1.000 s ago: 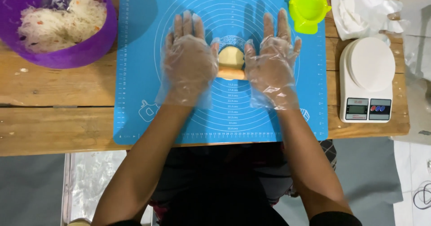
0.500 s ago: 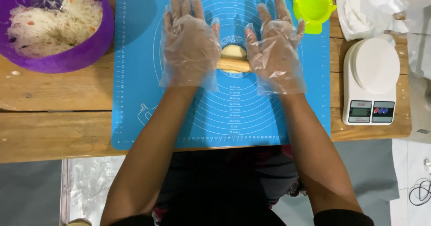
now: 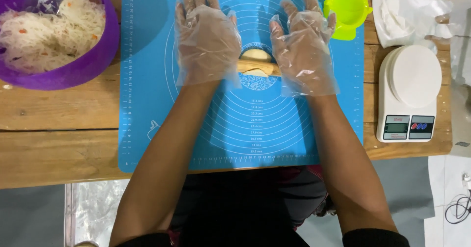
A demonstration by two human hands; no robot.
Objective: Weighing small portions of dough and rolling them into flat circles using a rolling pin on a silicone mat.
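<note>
While both gloved hands, left hand (image 3: 206,38) and right hand (image 3: 303,48), are laid flat with fingers spread on a rolling pin (image 3: 259,67), the dough (image 3: 256,55) between them could be torn or rolled unevenly if pressed lopsidedly.

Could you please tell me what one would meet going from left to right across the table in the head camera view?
Purple bowl of shredded filling → left hand in a clear glove → dough piece under a wooden rolling pin → right hand in a clear glove → green plastic press → white kitchen scale.
</note>
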